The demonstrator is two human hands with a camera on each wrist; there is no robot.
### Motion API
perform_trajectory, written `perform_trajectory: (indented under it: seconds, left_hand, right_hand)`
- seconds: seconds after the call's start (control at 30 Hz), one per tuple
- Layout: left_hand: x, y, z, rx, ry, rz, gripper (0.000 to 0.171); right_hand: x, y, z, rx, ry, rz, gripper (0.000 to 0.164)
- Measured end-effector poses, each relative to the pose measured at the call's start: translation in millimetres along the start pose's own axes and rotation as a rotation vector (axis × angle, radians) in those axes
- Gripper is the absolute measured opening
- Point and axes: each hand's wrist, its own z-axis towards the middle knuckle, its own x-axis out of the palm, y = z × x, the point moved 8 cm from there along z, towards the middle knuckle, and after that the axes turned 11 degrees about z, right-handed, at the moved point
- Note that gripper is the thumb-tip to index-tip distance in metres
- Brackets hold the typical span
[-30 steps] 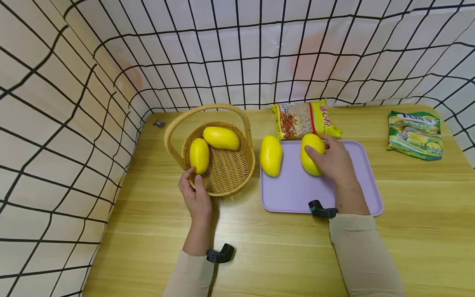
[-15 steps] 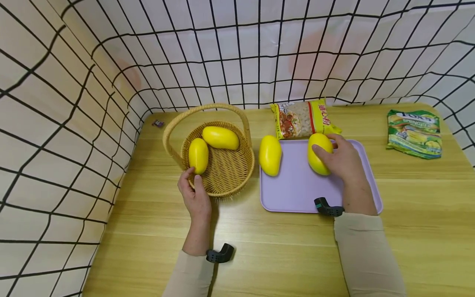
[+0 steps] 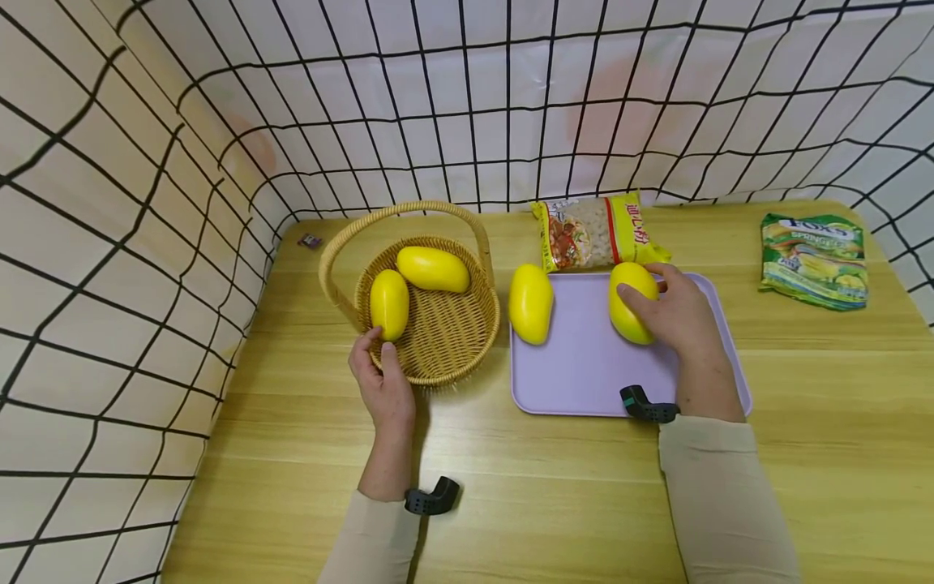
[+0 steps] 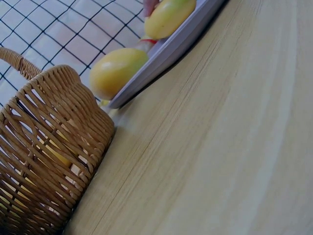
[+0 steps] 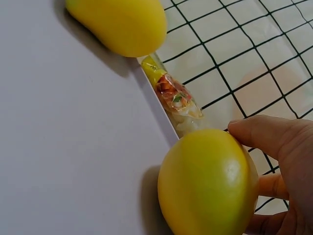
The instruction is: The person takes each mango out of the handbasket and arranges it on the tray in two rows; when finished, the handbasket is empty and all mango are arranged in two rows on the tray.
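Note:
My right hand holds a yellow mango on the right part of a purple tray, thumb on its near left side and fingers around its far right side. In the right wrist view, fingers and thumb curve about this mango, which has a greenish tint. Another mango lies at the tray's left edge. At the left, my left hand grips the near left rim of a wicker basket. Inside are an upright-lying mango and a crosswise mango. The left wrist view hides the left fingers.
A yellow snack bag lies behind the tray, against the grid-patterned cloth wall. A green FOX'S bag rests at the right. A small purple wrapper lies at the back left of the wooden table.
My right hand has shifted right along the tray with its mango, mostly during the first half second. The left hand and the basket stay in place.

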Motion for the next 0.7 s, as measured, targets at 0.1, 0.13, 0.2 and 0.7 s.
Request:
perform_trajectory:
  seconds: [0.1,0.13,0.2,0.7]
  left_hand:
    - [-0.2,-0.1,0.5,0.006,-0.002,0.000,0.029]
    - [-0.2,-0.4,0.5,0.007,-0.002,0.001,0.029]
    - [-0.2,-0.4,0.3,0.006,-0.001,0.002,0.029]
    - [-0.7,1.0,2.2,0.018,-0.017,0.003,0.030]
  right_hand:
    - [-0.2,0.5,0.5,-0.002,-0.001,0.002,0.096]
    - [-0.4,0.7,0.4,-0.002,-0.001,0.001,0.096]
    - [-1.0,0.6,0.6,-0.001,0.000,-0.004,0.096]
    - [-4.6,2.1,-0.1,-0.023,0.019,-0.034,0.092]
